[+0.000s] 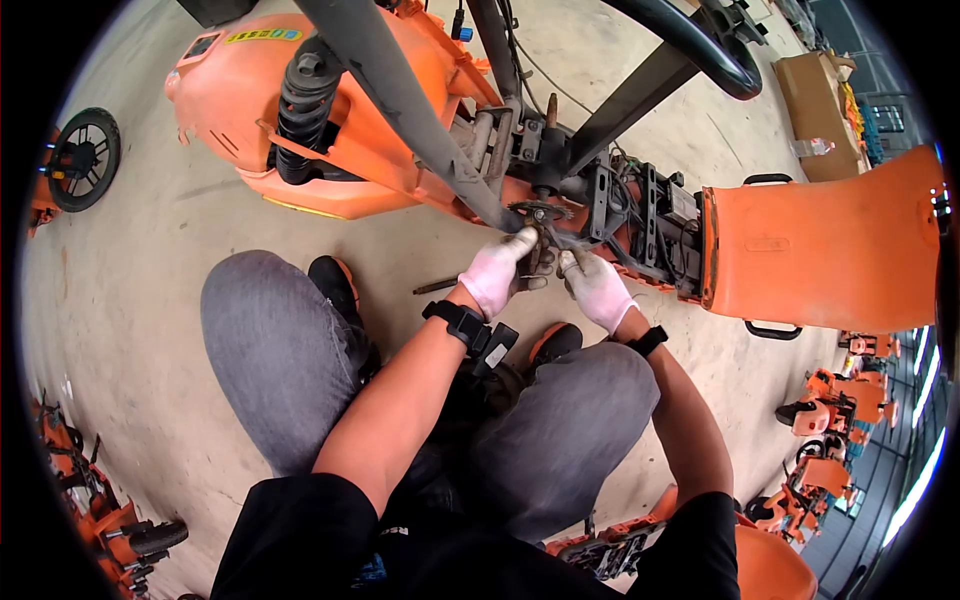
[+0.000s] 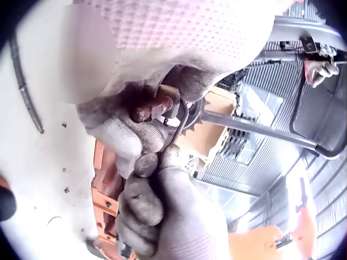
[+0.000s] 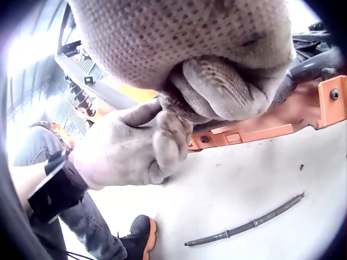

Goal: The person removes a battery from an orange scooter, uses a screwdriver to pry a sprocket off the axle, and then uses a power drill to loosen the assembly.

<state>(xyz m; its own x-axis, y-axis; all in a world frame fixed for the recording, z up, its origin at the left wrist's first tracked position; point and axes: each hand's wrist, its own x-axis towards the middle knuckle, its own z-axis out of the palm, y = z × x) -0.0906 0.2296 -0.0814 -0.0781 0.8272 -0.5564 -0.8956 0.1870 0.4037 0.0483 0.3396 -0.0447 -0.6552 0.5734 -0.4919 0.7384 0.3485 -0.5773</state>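
At the toothed sprocket (image 1: 540,212) on the upturned orange scooter frame, both gloved hands work close together. My left hand (image 1: 503,272) grips a rusty metal part (image 2: 157,107) with a rounded stub, its fingers curled round it just below the sprocket. Beside it, my right hand (image 1: 597,287) has its thumb and fingers curled at the end of a thin dark metal bar (image 2: 181,125), which runs up toward the sprocket. In the right wrist view the right fingers (image 3: 217,89) are tightly bent and touch the left hand; what lies inside them is hidden.
A dark metal rod (image 3: 246,225) lies on the concrete floor near the shoes. The orange body shell (image 1: 350,180) with a black spring (image 1: 308,100) stands at left, an orange seat panel (image 1: 820,245) at right. Grey tubes (image 1: 400,100) cross above the hands. A cardboard box (image 1: 815,115) stands behind.
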